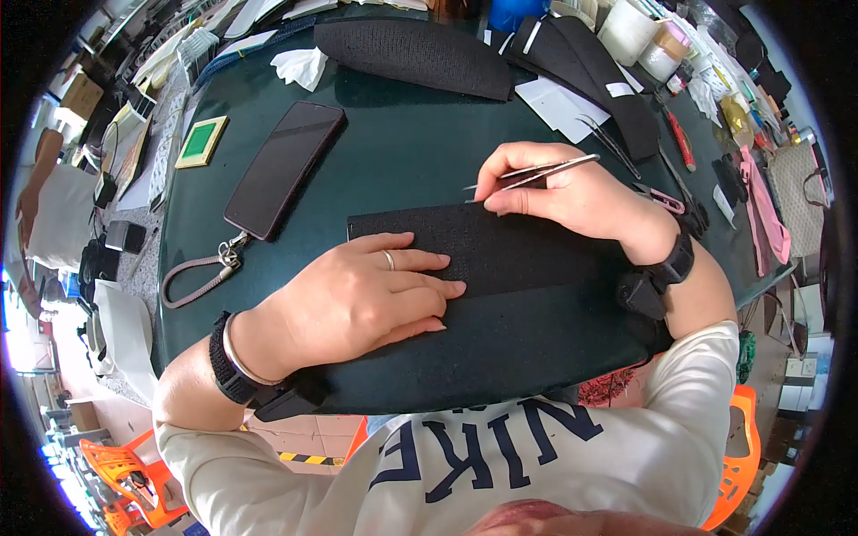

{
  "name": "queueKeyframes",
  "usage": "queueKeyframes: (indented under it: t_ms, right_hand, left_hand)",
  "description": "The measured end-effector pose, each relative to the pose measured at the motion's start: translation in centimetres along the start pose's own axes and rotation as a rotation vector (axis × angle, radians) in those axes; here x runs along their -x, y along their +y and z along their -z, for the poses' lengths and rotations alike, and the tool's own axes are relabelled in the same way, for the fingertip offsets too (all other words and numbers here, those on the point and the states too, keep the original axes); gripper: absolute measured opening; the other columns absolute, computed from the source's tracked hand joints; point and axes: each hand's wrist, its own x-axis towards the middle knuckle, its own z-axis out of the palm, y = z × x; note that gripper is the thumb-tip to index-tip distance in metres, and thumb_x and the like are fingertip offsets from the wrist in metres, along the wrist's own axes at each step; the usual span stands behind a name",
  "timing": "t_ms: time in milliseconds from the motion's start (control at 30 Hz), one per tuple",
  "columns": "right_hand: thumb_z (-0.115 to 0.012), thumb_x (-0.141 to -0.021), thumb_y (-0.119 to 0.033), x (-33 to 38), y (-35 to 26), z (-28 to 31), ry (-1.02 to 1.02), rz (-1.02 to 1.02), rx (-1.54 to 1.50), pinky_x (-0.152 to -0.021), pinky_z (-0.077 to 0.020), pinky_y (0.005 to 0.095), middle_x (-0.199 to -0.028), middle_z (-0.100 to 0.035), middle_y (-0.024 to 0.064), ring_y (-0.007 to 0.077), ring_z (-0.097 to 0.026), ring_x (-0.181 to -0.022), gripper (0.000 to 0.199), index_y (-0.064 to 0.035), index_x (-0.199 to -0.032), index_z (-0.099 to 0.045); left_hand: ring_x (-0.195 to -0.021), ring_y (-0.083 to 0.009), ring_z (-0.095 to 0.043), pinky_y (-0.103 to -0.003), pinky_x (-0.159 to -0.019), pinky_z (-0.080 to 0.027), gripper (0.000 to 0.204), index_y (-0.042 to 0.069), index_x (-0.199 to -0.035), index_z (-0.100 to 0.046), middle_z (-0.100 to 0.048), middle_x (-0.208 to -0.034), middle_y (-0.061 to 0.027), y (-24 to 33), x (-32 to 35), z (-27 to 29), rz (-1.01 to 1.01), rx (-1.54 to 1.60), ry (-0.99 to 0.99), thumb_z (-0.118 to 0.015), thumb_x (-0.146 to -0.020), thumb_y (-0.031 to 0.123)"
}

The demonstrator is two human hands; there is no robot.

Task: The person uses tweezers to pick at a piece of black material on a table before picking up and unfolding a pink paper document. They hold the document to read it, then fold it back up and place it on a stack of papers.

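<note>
A black piece of textured fabric (pixel 527 255) lies flat on the dark green table in front of me. My left hand (pixel 357 299) rests on its left part, fingers stretched out and a ring on one of them. In my right hand (pixel 545 183) is a pair of metal tweezers (pixel 572 164), pinched between thumb and fingers. The tips point left, at the far edge of the fabric. Whether anything is between the tips is too small to tell.
Left of the fabric lies a phone (pixel 284 170) with a grey wrist strap (pixel 192 281), beside a small green-and-cream square (pixel 202 141). Further back are a crumpled tissue (pixel 300 68) and black fabric (pixel 411 58). Another pair of tweezers (pixel 612 143) and a red-handled tool (pixel 679 140) lie right.
</note>
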Motion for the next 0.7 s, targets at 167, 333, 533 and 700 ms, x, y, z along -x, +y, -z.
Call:
queueKeyframes:
  t_ms: [167, 333, 533, 700]
  right_hand:
    - [-0.065, -0.099, -0.013, -0.1, -0.1, 0.5, 0.108, -0.216, -0.052, -0.084, -0.0505, 0.0249, -0.099, -0.066, 0.0004, 0.0075, -0.062, -0.092, 0.014, -0.0048, -0.11, -0.064]
    - [-0.067, -0.097, -0.01, -0.2, 0.0, -0.1, 0.153, -0.144, -0.039, -0.086, -0.0507, 0.0257, -0.099, -0.067, 0.0006, 0.0096, -0.063, -0.093, 0.016, -0.005, -0.112, -0.066]
    - [-0.071, -0.093, -0.006, -0.3, 0.5, -0.5, 0.101, 0.168, 0.042, -0.088, -0.051, 0.0259, -0.1, -0.067, 0.001, 0.0111, -0.064, -0.095, 0.024, -0.0054, -0.116, -0.067]
    - [-0.073, -0.091, -0.005, -0.2, 0.0, -1.5, 0.034, -0.087, -0.259, -0.087, -0.0514, 0.0266, -0.1, -0.066, 0.0019, 0.0113, -0.064, -0.095, 0.022, -0.0042, -0.111, -0.064]
  left_hand:
    - [-0.123, -0.0253, -0.063, -0.048, -0.105, -0.049, 0.014, 0.009, -0.093, -0.068, -0.072, -0.119, -0.0002, 0.5, -0.2, -0.7, -0.076, 0.04, 0.054, -0.076, -0.086, 0.019]
    - [-0.123, -0.0254, -0.063, -0.049, -0.104, -0.05, 0.014, 0.01, -0.093, -0.068, -0.072, -0.119, -0.0002, 0.4, 0.0, -0.5, -0.03, 0.0, 0.011, -0.076, -0.086, 0.019]
    - [-0.121, -0.0261, -0.064, -0.048, -0.103, -0.051, 0.013, 0.01, -0.092, -0.068, -0.073, -0.117, 0.0, 0.0, 0.1, 0.3, 0.013, -0.021, 0.005, -0.076, -0.086, 0.02]
    - [-0.119, -0.0267, -0.066, -0.048, -0.102, -0.051, 0.013, 0.01, -0.092, -0.068, -0.074, -0.114, -0.0001, -0.1, 0.2, 0.0, 0.026, -0.001, 0.027, -0.076, -0.086, 0.019]
